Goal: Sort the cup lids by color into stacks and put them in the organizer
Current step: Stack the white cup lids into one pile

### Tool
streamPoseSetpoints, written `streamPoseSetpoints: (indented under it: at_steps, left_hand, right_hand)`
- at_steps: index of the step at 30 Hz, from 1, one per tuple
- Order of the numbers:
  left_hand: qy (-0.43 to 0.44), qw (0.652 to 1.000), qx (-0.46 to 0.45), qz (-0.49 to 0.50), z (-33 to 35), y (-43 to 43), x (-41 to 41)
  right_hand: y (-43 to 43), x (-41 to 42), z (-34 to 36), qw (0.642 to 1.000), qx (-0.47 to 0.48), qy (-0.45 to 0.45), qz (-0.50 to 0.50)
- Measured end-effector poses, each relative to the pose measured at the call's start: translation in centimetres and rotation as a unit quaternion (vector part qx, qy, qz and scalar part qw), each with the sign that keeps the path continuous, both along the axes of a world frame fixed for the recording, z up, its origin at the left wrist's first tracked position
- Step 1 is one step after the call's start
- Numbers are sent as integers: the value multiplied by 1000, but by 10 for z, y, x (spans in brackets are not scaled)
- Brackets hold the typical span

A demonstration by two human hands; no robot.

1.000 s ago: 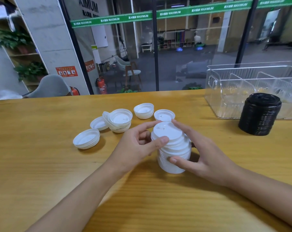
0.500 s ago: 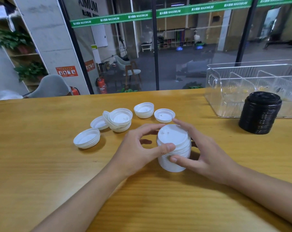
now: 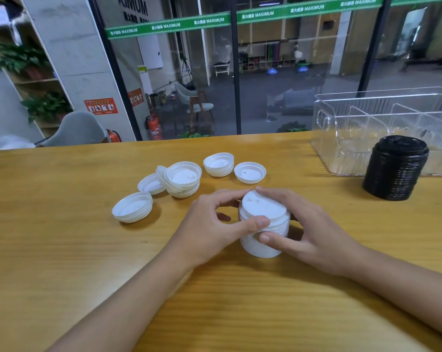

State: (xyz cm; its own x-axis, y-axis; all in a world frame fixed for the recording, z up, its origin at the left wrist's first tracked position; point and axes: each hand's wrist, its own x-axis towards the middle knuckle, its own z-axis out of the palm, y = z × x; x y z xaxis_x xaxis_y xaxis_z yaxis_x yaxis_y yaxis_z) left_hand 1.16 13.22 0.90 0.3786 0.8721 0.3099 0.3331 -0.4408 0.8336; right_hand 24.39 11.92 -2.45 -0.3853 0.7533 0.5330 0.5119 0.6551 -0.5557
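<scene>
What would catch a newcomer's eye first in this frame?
The left hand and the right hand grip a white lid stack in the middle of the table. Beyond it lie loose white lids, open side up; at the right a tall black lid stack stands before the clear organizer.
</scene>
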Motion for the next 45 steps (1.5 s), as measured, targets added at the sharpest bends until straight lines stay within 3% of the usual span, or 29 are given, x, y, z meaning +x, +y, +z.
streamPoseSetpoints:
  at_steps: [9, 15, 17, 19, 22, 27, 32, 45]
  left_hand:
    - [-57, 998, -32, -8, -5, 1, 3]
    - [18, 999, -9, -43, 0, 12, -15]
    - [13, 1000, 4, 2, 3, 21, -26]
    - [21, 992, 60, 109, 1, 33, -37]
    - [94, 960, 144, 222, -9, 47, -52]
    - [190, 927, 195, 259, -21, 64, -62]
    - [247, 910, 156, 294, -23, 69, -63]
    - [138, 932, 212, 261, -17, 61, -61]
  right_hand:
    - [-1, 0, 2, 1000, -16, -1, 3]
    - [-1, 0, 2, 1000, -18, -12, -2]
    - [0, 1, 1, 1000, -22, -14, -7]
    - [1, 1, 0, 1000, -27, -15, -7]
    - [1, 1, 1, 999, -28, -15, -7]
    - [-1, 0, 1, 999, -29, -17, -7]
    - [-1, 1, 1, 999, -32, -18, -6]
    - [-1, 1, 1, 999, -26, -19, -2]
